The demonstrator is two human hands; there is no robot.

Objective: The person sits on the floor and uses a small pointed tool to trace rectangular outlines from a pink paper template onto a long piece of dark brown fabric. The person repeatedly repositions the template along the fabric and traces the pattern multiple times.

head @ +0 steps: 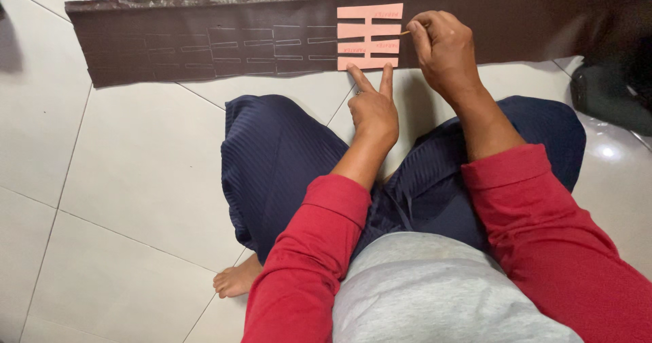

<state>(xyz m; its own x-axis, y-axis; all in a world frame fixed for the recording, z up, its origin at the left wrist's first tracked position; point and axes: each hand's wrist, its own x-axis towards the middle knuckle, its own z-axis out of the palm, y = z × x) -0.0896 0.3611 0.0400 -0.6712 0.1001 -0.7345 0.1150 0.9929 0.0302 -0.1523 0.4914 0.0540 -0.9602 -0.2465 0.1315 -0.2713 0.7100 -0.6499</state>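
A long dark brown strip of material [204, 30] lies flat on the white tiled floor in front of me. A pink slotted card template [369, 36] rests on it. Faint traced outlines of the same shape run along the strip to the left of the template. My left hand [372, 105] presses two spread fingers on the template's lower edge. My right hand [443, 47] pinches a thin pencil-like marker [405, 32], its tip at the template's right side.
I sit cross-legged in navy trousers [285, 159] and red sleeves, a bare foot [234, 280] at the lower left. A dark object [608, 92] lies at the right edge, on the tiled floor [122, 173].
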